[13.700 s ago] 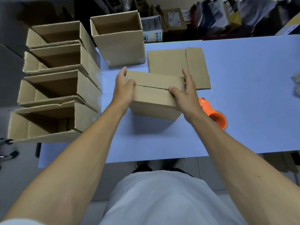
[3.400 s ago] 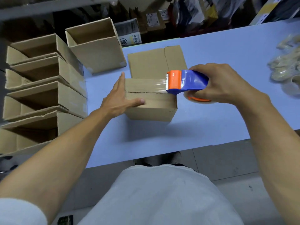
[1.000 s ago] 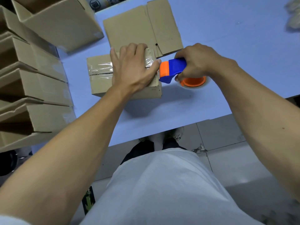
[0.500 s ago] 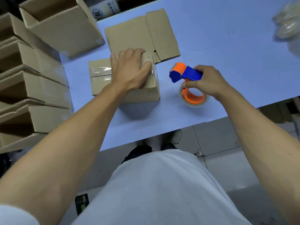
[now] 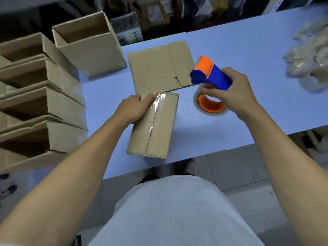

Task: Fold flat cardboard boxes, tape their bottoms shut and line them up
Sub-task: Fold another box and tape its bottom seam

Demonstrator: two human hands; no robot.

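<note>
One strip of clear tape runs along the seam of the box (image 5: 154, 124), which lies bottom-up at the near edge of the table (image 5: 248, 50), its near end close to the lip. The left hand (image 5: 134, 108) grips its far left corner, fingers curled over the edge. The right hand (image 5: 229, 92) holds the tape dispenser (image 5: 210, 78) lifted just right of the box, fingers wrapped round the handle. A careless turn could tip the box off the edge. The loose tape end might curl back onto the roll. The flat cardboard (image 5: 159, 68) lies just beyond, finished boxes (image 5: 40, 103) at left.
</note>
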